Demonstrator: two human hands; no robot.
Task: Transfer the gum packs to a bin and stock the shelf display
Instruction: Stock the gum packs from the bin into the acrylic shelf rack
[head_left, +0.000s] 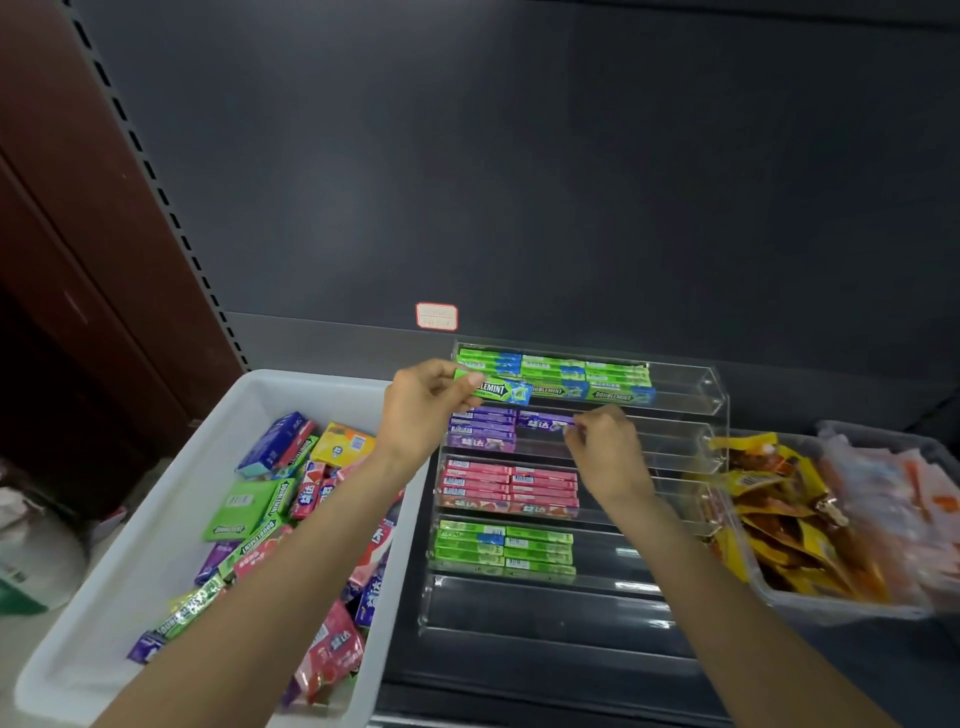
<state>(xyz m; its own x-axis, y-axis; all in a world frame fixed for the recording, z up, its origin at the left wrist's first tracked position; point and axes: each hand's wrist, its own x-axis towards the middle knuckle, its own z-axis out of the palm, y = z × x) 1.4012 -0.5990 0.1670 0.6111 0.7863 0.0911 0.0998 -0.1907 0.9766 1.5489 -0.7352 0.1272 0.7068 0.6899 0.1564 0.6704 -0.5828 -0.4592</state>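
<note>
Head cam: L hand (423, 410) grips 1 green gum pack (493, 388) at clear display (711, 395). R hand (605, 441) pinches 1 purple pack (545, 422); 1 white bin (260, 384) sits beside.

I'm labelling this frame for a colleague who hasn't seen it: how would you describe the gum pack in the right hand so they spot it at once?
Start at the clear tiered display rack on the dark shelf and go to its second tier from the top, the purple row. The right hand pinches the end of a purple gum pack there. Unlike the stacked purple packs to its left, it is a single pack.
</note>
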